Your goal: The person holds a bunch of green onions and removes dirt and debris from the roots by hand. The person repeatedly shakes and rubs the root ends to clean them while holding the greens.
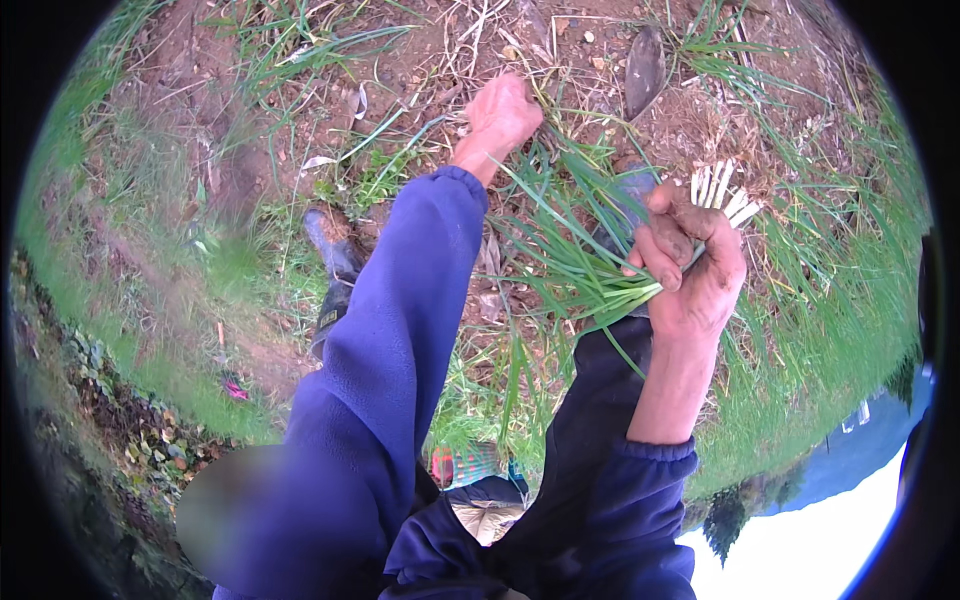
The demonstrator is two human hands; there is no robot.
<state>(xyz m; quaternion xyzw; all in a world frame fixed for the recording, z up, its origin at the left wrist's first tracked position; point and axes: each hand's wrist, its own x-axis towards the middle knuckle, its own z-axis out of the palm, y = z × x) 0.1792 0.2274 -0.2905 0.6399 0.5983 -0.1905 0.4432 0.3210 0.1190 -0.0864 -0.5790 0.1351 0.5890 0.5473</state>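
Observation:
My right hand (pixel 694 251) is closed around a bunch of green onions (pixel 720 187). Their white stalks and roots stick out at the upper right of the hand, and long green leaves (pixel 577 262) fan out to the left. My left hand (pixel 502 109) is curled into a fist low over the brown soil, among dry straw and thin leaves. Its fingertips are hidden, so I cannot see whether anything is in them. The blue sleeve (pixel 405 292) of the left arm reaches across the middle of the view.
Grassy onion-like tufts (pixel 307 60) grow at the upper left, others (pixel 720 52) at the upper right. A dark flat oval object (pixel 645 71) lies on the soil. My muddy boot (pixel 334 255) stands left of the sleeve. Something pink (pixel 234 388) lies in the grass.

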